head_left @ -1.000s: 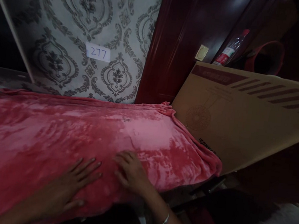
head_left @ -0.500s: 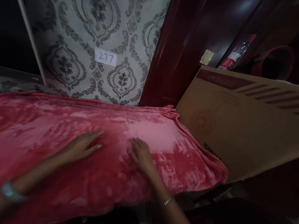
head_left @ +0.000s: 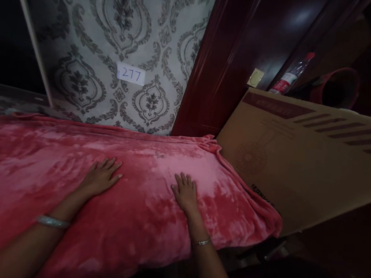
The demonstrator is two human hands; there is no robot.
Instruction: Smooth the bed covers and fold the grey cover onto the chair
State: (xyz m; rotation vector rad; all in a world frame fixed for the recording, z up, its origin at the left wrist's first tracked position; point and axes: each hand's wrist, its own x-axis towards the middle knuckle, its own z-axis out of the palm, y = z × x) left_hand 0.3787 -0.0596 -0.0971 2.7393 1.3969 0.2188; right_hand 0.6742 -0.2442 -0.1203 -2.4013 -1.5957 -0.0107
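A pink and red plush blanket (head_left: 143,223) is spread over a flat surface whose kind is hidden. My left hand (head_left: 100,178) lies on it left of centre, fingers stretched out and spread. Further right, my right hand (head_left: 185,193) rests flat on the paler patch of the cloth, also with its fingers apart. Both hands hold nothing. The blanket is fairly smooth between them, with bunched folds along its back edge and right side.
A large cardboard box (head_left: 302,160) stands against the blanket's right side. Behind its top edge are a plastic bottle (head_left: 287,79) and a red-rimmed round object (head_left: 339,89). At the back is patterned wallpaper with a paper label (head_left: 131,74) reading 277, beside a dark red wooden panel (head_left: 234,51).
My hands have moved apart over the blanket: the left slightly to the left, the right to the right. Their fingers are more spread now. The blanket looks much the same.
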